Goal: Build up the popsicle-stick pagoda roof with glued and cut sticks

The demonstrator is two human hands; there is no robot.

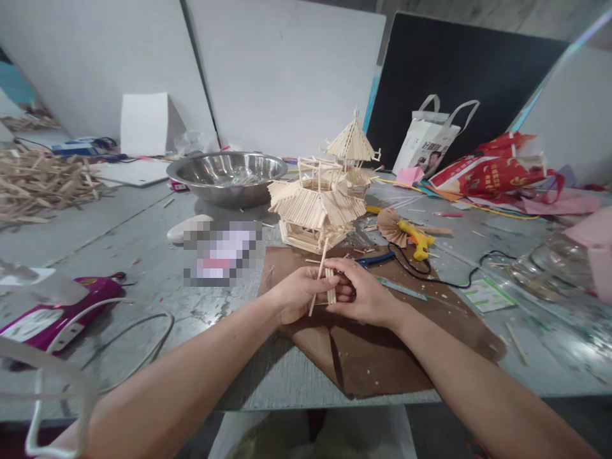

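Note:
My left hand (296, 294) and my right hand (366, 296) meet over a brown paper sheet (373, 357) on the grey table. Both are closed around a small bundle of thin wooden sticks (329, 285); one longer stick (317, 275) slants up out of my left hand. Just beyond my hands stands a pagoda model built of wooden sticks (325, 191), with layered roofs and a pointed top.
A steel bowl (227, 173) sits behind the model. A yellow glue gun (417, 238) with a black cord lies to the right. A pile of wooden sticks (38, 182) lies far left, a magenta device (57, 312) near left, bags (492, 169) at the back right.

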